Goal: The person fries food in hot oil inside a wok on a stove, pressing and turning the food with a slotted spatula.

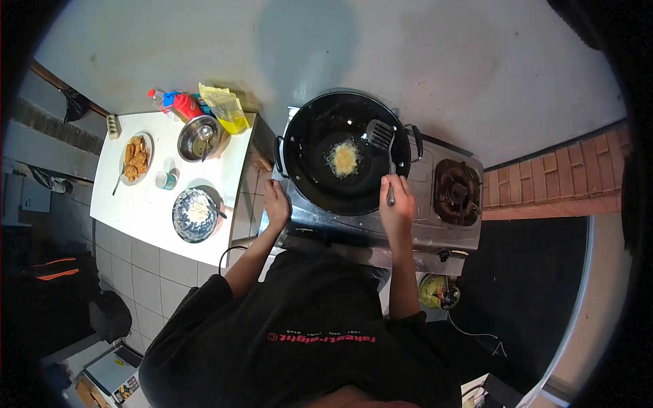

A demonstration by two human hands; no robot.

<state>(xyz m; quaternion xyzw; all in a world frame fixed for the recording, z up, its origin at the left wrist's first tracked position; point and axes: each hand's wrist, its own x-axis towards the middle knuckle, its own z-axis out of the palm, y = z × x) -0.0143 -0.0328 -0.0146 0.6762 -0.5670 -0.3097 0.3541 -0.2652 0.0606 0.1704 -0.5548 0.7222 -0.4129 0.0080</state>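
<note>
My right hand (396, 206) is closed around the handle of a slotted spatula (380, 134). The spatula's slotted head is inside a large black wok (314, 183), at the right of the pan. A pale golden piece of frying food (345, 159) sits in bubbling oil near the middle of the wok, apart from the spatula. Down at the stove's left front edge, my left hand (276, 205) rests with its fingers extended, just below the wok's left handle and holding nothing visible. The wok stands on the left side of a metal gas stove (435, 239).
Right of the wok is a bare burner (456, 193). A white table (146, 204) at left bears a plate of fried food (137, 160), a steel bowl (198, 139), a cup (165, 180), a bowl of white batter or flour (196, 215), bottles and a yellow packet (225, 109). A wall stands behind.
</note>
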